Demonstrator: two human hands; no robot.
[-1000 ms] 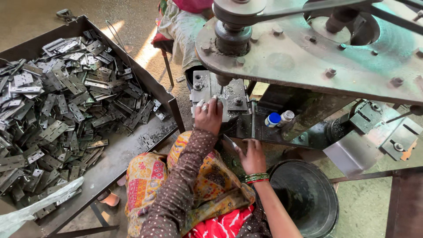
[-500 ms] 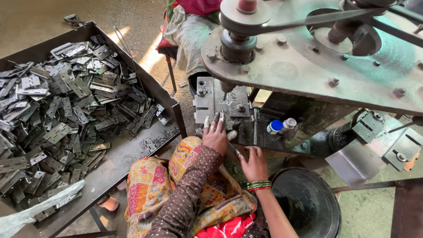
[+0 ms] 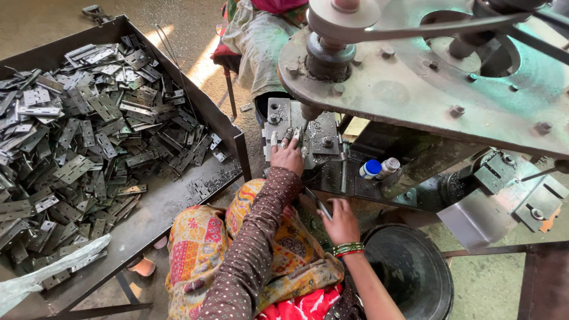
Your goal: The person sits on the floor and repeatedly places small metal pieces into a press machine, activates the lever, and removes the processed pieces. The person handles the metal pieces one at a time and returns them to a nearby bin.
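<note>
Left hand [image 3: 288,155]: lay fingers-down on the steel die plate [image 3: 296,127], directly under the press spindle [image 3: 325,59]; seemed to be pressing or seating a small metal piece there, though the piece itself could not be made out beneath the fingers.
Right hand [image 3: 339,220]: closed around a thin flat metal strip [image 3: 317,203], held low near the lap, well short of the die.
Pinch risk: fingertips rested beneath the spindle, so a stroke of the press would probably have caught them.
Belt risk: drive belt [image 3: 450,26] and pulley [image 3: 344,15] ran exposed above the left hand; loose sleeve or cloth might have been drawn in.
Slip risk: strip gripped only at one end, likely to twist or drop toward the tub.
Tray [image 3: 231,139]: large dark metal tray left of the left hand, heaped with flat grey hinge plates [image 3: 77,142]; its near corner held only a few.
Tub [image 3: 409,272]: round black tub just right of the right hand, contents too dark to tell.
Small bottles [image 3: 379,168]: two, one blue-capped, on the machine frame beyond the right hand.
</note>
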